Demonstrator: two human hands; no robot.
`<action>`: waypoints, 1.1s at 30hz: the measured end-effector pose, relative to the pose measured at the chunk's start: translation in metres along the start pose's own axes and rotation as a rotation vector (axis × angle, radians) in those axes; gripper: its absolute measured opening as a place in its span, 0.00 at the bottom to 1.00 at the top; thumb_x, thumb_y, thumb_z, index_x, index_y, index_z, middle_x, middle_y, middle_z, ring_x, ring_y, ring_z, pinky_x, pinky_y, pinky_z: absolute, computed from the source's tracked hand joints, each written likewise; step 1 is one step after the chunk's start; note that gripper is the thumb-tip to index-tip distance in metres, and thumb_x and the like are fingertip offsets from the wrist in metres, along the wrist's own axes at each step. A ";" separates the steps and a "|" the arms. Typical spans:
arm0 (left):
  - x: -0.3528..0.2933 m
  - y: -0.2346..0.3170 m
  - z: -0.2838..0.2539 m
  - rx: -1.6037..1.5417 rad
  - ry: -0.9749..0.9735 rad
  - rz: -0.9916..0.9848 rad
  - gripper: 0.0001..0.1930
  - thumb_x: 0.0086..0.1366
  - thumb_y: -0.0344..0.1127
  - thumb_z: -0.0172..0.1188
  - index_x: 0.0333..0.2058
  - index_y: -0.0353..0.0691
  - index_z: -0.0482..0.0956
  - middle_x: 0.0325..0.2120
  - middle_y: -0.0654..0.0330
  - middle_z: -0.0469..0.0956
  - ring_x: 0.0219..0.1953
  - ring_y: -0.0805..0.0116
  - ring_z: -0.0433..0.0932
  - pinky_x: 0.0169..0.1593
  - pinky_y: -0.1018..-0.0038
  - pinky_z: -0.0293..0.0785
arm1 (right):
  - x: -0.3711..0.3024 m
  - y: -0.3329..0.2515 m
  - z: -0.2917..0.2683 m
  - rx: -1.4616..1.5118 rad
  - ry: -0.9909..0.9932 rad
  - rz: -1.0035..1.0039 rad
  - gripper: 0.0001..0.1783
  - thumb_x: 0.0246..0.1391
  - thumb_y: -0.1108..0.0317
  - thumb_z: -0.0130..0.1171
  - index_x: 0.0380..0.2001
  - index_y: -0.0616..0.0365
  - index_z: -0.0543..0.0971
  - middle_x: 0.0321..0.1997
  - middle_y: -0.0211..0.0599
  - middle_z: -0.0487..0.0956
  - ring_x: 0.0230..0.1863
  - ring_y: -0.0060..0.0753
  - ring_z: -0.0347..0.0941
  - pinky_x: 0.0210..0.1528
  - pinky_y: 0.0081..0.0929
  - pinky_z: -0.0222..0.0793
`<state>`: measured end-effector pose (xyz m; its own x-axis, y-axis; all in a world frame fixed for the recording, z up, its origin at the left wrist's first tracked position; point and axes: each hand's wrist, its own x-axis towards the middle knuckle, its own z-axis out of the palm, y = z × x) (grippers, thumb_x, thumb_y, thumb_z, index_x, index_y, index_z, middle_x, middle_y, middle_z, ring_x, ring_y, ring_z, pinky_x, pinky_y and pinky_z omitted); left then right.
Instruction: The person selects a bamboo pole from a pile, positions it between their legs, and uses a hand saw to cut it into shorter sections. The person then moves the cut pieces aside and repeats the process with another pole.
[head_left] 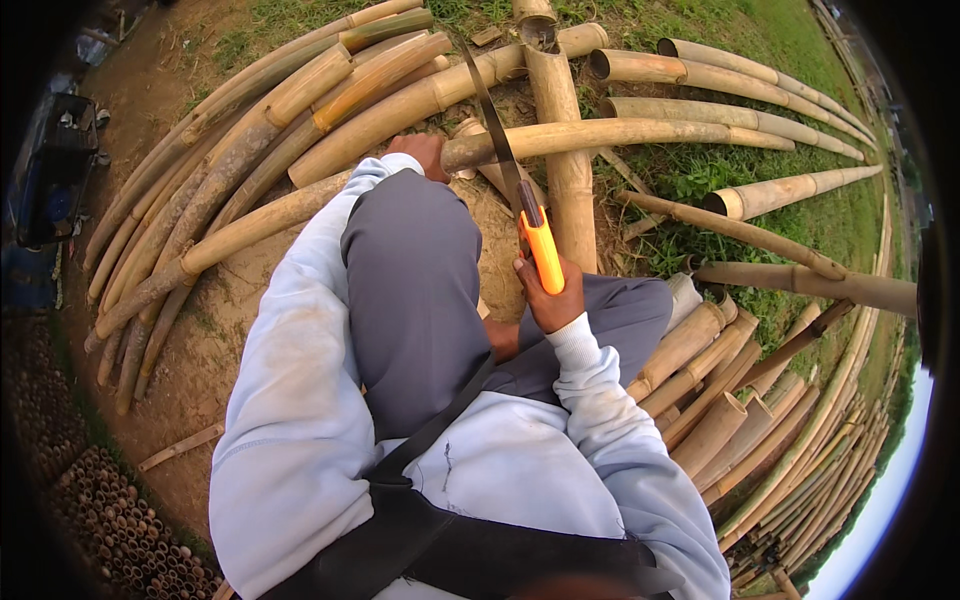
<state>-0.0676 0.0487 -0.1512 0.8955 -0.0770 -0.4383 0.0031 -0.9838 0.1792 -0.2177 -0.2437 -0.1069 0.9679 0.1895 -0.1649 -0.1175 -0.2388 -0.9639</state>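
My right hand (556, 298) is wrapped round the orange handle (541, 250) of a handsaw. The saw's long, dark, slightly curved blade (486, 100) points away from me and lies across a bamboo pole (640, 134). Left of the blade, my left hand (420, 153) is closed on that pole, its fingers partly hidden. An upright-looking thick bamboo post (566, 170) passes beneath the pole, just right of the saw. My bent left knee (410, 220) is close below the left hand. Whether the blade has cut into the bamboo, I cannot tell.
Several long bamboo poles (230, 150) lie stacked to the left. More cut poles (760, 115) rest on grass at the far right, and shorter pieces (700, 420) are piled beside my right arm. Bundled bamboo ends (110, 510) show at lower left. A dark crate-like object (60, 160) stands far left.
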 end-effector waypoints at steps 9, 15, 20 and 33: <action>-0.022 -0.013 0.006 -0.190 0.060 -0.047 0.25 0.62 0.48 0.62 0.53 0.39 0.79 0.54 0.44 0.80 0.62 0.49 0.75 0.68 0.56 0.64 | -0.003 0.007 0.014 0.021 -0.077 0.014 0.09 0.62 0.68 0.67 0.35 0.62 0.79 0.22 0.24 0.74 0.19 0.17 0.69 0.21 0.20 0.65; -0.035 -0.036 0.007 -0.206 0.117 -0.029 0.25 0.62 0.48 0.62 0.54 0.39 0.79 0.54 0.44 0.80 0.62 0.49 0.75 0.67 0.57 0.65 | 0.003 -0.015 0.024 -0.007 -0.009 0.095 0.13 0.60 0.64 0.68 0.32 0.65 0.78 0.19 0.28 0.73 0.21 0.21 0.69 0.26 0.27 0.68; -0.052 -0.064 0.006 -0.194 0.181 -0.013 0.25 0.62 0.48 0.62 0.54 0.39 0.79 0.53 0.44 0.80 0.61 0.49 0.75 0.67 0.57 0.65 | 0.014 -0.028 0.025 -0.003 -0.039 0.106 0.16 0.58 0.63 0.68 0.36 0.67 0.79 0.20 0.31 0.76 0.19 0.25 0.74 0.25 0.29 0.71; -0.101 -0.109 0.017 -0.203 0.235 -0.061 0.25 0.63 0.48 0.62 0.54 0.40 0.78 0.53 0.45 0.80 0.61 0.49 0.76 0.66 0.57 0.67 | 0.021 -0.047 0.028 -0.084 0.006 0.075 0.15 0.58 0.63 0.69 0.30 0.64 0.78 0.19 0.31 0.75 0.18 0.25 0.73 0.23 0.28 0.69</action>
<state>-0.1665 0.1614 -0.1415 0.9692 0.0436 -0.2423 0.1273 -0.9312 0.3417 -0.1979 -0.2015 -0.0709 0.9584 0.1630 -0.2341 -0.1705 -0.3309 -0.9281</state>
